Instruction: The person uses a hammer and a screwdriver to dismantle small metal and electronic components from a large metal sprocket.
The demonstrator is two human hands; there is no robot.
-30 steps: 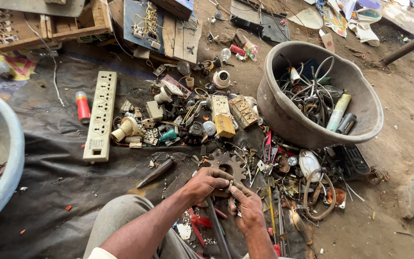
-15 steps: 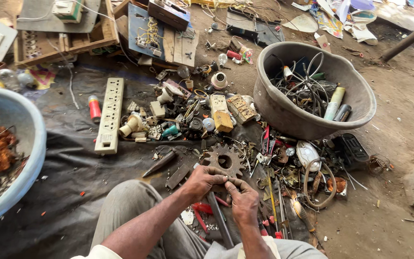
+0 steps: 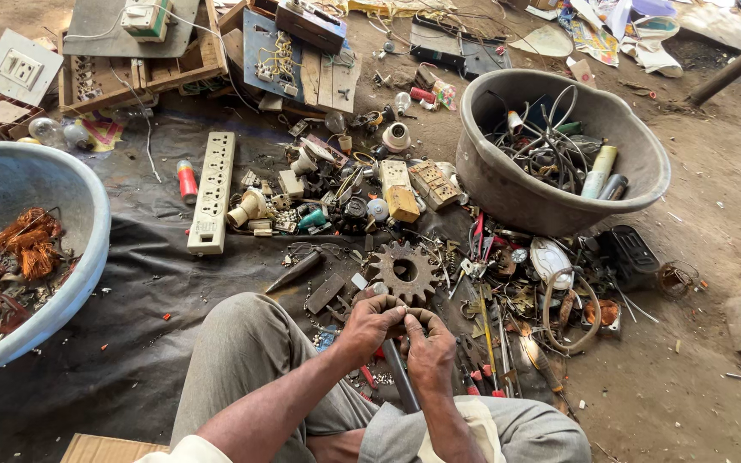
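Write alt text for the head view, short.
A seated person's left hand and right hand meet over a small part, too small to identify, just below a rusty gear. Electrical scrap litters a dark sheet, with a grey tub of wires and a blue basin alongside.

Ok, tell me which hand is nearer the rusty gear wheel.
Left. The left hand lies just below the rusty gear wheel, almost touching its lower edge; the right hand sits lower and rightward.

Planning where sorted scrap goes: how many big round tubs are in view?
2. A pale blue tub at the left edge holds copper wire; a grey tub at upper right holds cables and tubes. Others may lie outside the frame.
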